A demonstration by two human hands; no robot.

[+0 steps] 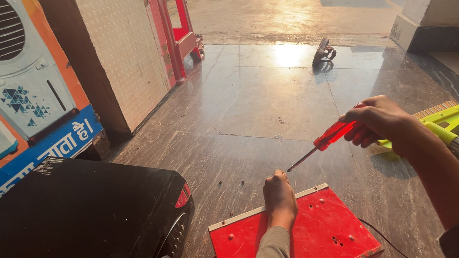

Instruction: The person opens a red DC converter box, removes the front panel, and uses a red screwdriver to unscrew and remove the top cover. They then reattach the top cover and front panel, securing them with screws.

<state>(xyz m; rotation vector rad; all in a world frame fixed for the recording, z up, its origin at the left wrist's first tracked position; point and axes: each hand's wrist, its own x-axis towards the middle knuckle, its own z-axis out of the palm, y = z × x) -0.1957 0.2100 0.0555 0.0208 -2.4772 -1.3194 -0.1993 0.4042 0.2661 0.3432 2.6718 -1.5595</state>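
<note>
Screwdriver (327,139) with a clear red handle sits in the right hand (378,120), fingers wrapped fully around the handle, its dark shaft slanting down and left above the floor, the tip just beside the left hand (279,197). That hand is curled over the far edge of a red metal box (316,236) resting on the polished stone floor (260,94). A black case (64,230) lies just left of the box. A yellow-green mop head (443,117) lies beyond the right wrist.

The left hand (279,198) is curled shut at six o'clock, forearm rising from below. The right hand (380,120), at three o'clock, is fisted, arm bent in from the lower right.
</note>
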